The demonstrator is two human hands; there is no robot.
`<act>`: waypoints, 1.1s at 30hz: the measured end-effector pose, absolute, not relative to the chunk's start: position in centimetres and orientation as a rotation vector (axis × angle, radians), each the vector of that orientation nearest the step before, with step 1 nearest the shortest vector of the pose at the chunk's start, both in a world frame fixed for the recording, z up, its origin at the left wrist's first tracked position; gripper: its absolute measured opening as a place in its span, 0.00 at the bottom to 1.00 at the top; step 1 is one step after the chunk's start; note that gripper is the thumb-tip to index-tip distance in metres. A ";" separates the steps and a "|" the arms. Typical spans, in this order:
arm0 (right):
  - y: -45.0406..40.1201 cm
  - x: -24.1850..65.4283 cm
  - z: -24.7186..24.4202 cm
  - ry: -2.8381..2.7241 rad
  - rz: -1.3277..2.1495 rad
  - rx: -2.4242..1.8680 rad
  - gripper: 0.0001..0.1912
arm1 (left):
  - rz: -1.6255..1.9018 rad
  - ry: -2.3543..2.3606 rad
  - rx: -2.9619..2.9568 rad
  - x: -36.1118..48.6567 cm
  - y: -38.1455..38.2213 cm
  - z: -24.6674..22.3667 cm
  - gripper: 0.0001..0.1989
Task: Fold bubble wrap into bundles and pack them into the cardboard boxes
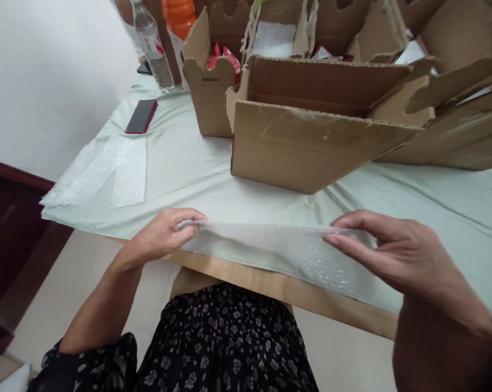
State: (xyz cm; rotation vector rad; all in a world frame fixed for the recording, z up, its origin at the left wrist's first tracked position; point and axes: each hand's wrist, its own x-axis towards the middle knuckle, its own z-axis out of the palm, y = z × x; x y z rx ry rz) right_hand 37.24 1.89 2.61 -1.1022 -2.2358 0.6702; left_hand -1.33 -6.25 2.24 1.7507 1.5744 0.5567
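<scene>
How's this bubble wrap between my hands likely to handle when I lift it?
The bubble wrap is probably floppy: its end curls at your left hand. It's likely light for its size, being thin and translucent.

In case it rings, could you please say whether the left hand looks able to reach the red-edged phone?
Probably, after letting go of the bubble wrap; nothing upright stands between the left hand and the phone.

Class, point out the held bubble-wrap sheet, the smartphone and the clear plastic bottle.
Held bubble-wrap sheet (309, 253), head view: its bubbled part.
Smartphone (141, 116), head view: dark upper face.
Clear plastic bottle (152, 46), head view: its midsection.
</scene>
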 end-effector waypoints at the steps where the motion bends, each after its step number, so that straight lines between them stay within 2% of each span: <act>1: 2.3 37.9 2.3 -2.186 0.626 -1.190 0.18 | 0.523 1.589 1.727 -1.8 -5.6 2.3 0.13; 6: 5.2 39.9 -0.9 -2.118 0.547 -1.512 0.26 | 0.506 1.564 1.570 -3.0 -2.8 0.6 0.11; 8: 5.7 39.6 -2.4 -2.146 0.347 -1.559 0.24 | 0.564 1.598 1.501 -2.9 -2.2 -0.3 0.11; 11: 5.0 38.4 -3.8 -2.090 0.059 -1.449 0.17 | 0.659 1.747 1.444 -2.3 -1.9 -1.4 0.20; 13: 3.9 37.4 -4.2 -2.188 0.130 -1.242 0.13 | 0.720 1.827 1.429 -1.9 -2.0 -2.1 0.24; 16: 2.8 36.1 -5.0 -2.438 0.411 -0.941 0.11 | 0.947 1.903 1.378 -1.2 -2.4 -3.5 0.26; 19: 2.8 35.3 -6.0 -2.461 0.521 -0.961 0.10 | 1.227 1.967 1.329 -0.4 -2.8 -4.9 0.24; 21: 3.1 35.3 -6.5 -2.419 0.546 -1.009 0.12 | 1.321 1.982 1.311 -0.2 -3.0 -5.6 0.22; 24: 3.2 35.5 -6.6 -2.425 0.614 -0.959 0.11 | 1.348 1.979 1.292 -0.2 -3.0 -6.0 0.20; 27: 2.8 35.7 -6.6 -2.469 0.596 -0.912 0.15 | 1.350 1.992 1.276 -0.4 -2.7 -5.9 0.19; 30: 2.6 35.4 -6.9 -2.469 0.497 -0.947 0.11 | 1.361 1.995 1.259 -0.6 -2.6 -5.9 0.17; 33: 2.7 35.2 -7.0 -2.426 0.471 -0.954 0.14 | 1.375 1.987 1.244 -0.5 -2.6 -5.8 0.17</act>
